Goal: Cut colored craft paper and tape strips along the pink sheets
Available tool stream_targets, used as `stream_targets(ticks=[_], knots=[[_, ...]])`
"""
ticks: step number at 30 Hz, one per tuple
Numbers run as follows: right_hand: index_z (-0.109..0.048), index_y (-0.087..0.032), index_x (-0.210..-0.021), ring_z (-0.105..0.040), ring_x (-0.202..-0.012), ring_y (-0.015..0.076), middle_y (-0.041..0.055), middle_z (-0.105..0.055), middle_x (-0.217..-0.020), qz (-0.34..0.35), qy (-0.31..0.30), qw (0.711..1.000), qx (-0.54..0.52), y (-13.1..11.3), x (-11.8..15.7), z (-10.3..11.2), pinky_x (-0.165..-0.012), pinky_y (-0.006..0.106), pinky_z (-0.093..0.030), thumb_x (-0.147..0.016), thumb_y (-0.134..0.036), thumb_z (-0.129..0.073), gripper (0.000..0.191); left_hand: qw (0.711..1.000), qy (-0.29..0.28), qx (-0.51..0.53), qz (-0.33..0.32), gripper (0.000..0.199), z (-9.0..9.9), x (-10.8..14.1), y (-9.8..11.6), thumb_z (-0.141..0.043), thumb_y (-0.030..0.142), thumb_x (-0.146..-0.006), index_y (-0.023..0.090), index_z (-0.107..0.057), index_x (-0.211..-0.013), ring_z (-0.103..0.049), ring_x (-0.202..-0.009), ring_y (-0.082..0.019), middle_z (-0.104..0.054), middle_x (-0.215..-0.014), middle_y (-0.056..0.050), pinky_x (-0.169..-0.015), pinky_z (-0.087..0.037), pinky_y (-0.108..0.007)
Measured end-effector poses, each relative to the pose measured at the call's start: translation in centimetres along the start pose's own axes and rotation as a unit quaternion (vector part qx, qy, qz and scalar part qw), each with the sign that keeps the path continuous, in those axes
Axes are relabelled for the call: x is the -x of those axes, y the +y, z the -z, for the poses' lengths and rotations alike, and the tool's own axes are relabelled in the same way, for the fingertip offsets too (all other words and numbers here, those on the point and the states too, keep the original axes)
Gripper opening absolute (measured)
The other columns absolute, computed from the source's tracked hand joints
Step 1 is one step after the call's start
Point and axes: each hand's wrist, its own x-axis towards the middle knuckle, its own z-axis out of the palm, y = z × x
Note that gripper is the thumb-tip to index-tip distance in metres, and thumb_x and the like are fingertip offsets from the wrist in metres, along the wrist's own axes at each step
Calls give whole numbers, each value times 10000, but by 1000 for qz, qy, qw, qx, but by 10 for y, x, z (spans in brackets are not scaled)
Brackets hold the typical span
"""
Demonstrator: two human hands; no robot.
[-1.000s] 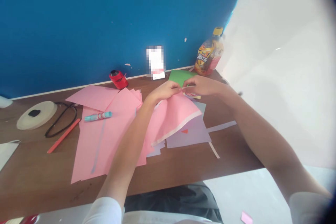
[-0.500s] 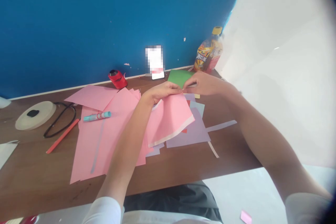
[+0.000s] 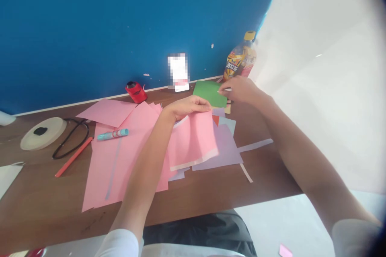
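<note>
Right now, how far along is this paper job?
Looks done: a lilac strip looks cut off and lies on the wooden table, and the pink sheet has a pale band along one edge. In hand: the left hand holds that sheet, and the right hand touches the green card. Left: the large pink sheets lie flat, with a glue stick on them.

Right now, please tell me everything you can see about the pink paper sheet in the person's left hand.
The rectangular sheet of pink paper looks thin and matt, and a pale cream strip runs along its lower edge. It bows slightly and hangs tilted from its top edge, where the left hand holds it. Its lower part lies over a large pink paper sheet and a lilac paper sheet. I cannot tell whether the strip is tape or folded paper.
</note>
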Motion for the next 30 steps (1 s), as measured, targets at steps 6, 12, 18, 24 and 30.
stream_targets(ticks=[6, 12, 18, 24, 30], knots=[[-790, -212, -971, -503, -537, 163, 20, -620, -599, -53, -89, 956, -274, 11, -5, -6, -544, 311, -377, -854, -383, -579, 296, 996, 68, -65, 4, 288, 1, -7, -4, -709, 445, -774, 169, -740, -847, -545, -749, -140, -659, -817, -26, -728, -392, -293], [-762, -226, -1142, -491, -526, 158, -12, -585, -551, -72, -60, 949, -302, 5, -3, -11, -557, 310, -419, -765, -299, -642, 402, 993, 89, -83, 6, 332, 5, -9, -9, -686, 488, -784, 177, -738, -886, -529, -755, -140, -651, -841, -24, -722, -383, -293], [-780, -210, -878, -658, -840, 260, 64, -738, -848, -125, 92, 967, -201, -1, -8, -20, -774, 377, -507, -724, -313, -660, 220, 995, 66, -79, -7, 378, 2, -6, -5, -666, 517, -803, 179, -734, -955, -578, -845, -165, -676, -931, -52, -772, -426, -294], [-734, -246, -815, -661, -919, 293, 61, -745, -956, -209, 93, 971, -77, 15, -11, -21, -787, 400, -497, -745, -318, -625, 149, 993, 12, -118, 16, 370, 6, -5, -10, -665, 444, -822, 184, -695, -1083, -603, -885, -168, -681, -986, -59, -801, -428, -294], [-694, -220, -828, -667, -872, 276, 76, -734, -938, -229, -50, 970, -65, 42, -12, -26, -724, 348, -475, -774, -322, -606, 146, 978, -70, -175, 94, 654, 21, -4, -23, -756, 325, -710, 242, -570, -1332, -652, -923, -203, -710, -1035, -49, -815, -457, -313]])
